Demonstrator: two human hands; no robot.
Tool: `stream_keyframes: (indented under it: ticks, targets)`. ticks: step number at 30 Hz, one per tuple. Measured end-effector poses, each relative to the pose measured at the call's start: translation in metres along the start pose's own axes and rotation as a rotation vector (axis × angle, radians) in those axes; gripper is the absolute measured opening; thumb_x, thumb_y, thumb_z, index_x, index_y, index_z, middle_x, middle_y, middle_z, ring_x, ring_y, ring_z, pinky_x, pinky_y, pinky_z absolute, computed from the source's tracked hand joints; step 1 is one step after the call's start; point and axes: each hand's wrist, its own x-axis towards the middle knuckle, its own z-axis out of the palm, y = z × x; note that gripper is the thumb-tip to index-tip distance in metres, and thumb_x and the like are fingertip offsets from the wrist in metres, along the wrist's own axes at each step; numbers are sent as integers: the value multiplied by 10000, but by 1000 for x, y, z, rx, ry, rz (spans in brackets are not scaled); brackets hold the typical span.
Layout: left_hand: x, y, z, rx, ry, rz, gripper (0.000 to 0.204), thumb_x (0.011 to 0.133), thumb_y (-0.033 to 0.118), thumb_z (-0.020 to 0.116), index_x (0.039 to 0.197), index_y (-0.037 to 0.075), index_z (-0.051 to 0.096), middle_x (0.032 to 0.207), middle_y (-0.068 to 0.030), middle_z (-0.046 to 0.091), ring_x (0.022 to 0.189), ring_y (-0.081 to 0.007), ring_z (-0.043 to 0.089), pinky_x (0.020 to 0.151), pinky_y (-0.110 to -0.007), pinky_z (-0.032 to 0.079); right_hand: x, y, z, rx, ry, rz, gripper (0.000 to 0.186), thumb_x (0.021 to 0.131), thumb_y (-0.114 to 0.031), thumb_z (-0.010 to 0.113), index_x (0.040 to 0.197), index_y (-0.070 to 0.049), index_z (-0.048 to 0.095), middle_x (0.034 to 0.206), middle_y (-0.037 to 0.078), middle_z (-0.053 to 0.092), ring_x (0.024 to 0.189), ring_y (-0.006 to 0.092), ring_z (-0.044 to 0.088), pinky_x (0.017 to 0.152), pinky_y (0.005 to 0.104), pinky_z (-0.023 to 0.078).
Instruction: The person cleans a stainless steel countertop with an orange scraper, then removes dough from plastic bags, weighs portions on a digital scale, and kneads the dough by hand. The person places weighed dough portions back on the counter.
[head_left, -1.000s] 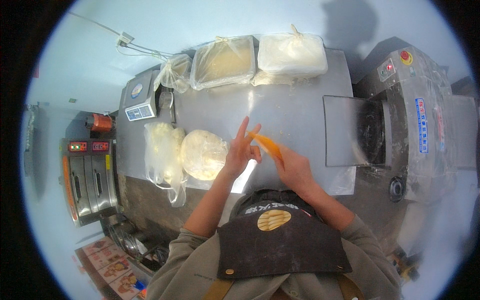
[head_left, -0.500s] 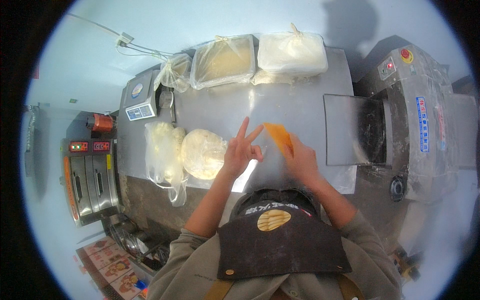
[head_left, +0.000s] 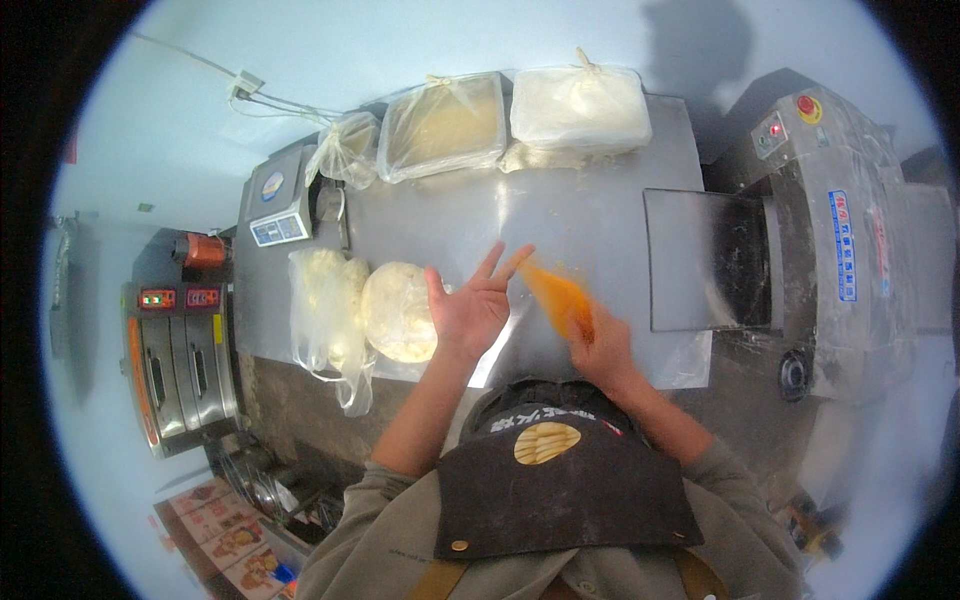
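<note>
My right hand (head_left: 602, 350) is closed around an orange dough scraper (head_left: 560, 297), blurred slightly by motion. The scraper's far corner meets or nearly meets the outer fingers of my left hand (head_left: 475, 312). That left hand is spread with the palm up, holding nothing, above the steel worktable (head_left: 420, 225). Just left of it lies a large round lump of dough (head_left: 395, 310), partly hidden by my hand. Beside the dough, a clear plastic bag (head_left: 325, 320) contains more pale dough and hangs over the table's near edge.
Bagged tubs, one tan (head_left: 440, 125) and one white (head_left: 580, 108), line the table's back. A digital scale (head_left: 278, 195) stands at the back left. At right, a large machine (head_left: 830, 230) has a dark flat tray (head_left: 710, 260) reaching over the table. A two-door oven (head_left: 180, 365) is at far left.
My left hand has turned palm up and spread its thumb and fingers. The right hand, still gripping the scraper, has shifted slightly nearer to me, showing more of the blade.
</note>
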Motion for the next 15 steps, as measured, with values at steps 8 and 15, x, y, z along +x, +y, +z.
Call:
stream_keyframes:
  ticks: [8,15]
  targets:
    - [-4,-10,14,-314,-95,-40,1220,868,936,373,1679,66,99,1735,-271,59,716,-84,570,693,-214,568,0,15,21,-19,130,-245,364,933,-123,722,1284,-57,652,997,178,739,808,392,721,686,482,581]
    - [-5,-8,12,-313,-122,-44,1214,862,943,361,1689,104,68,1741,-258,47,728,-106,585,710,-264,588,17,26,7,-133,72,-39,327,983,-177,674,1278,-43,632,991,222,733,828,404,727,692,496,578]
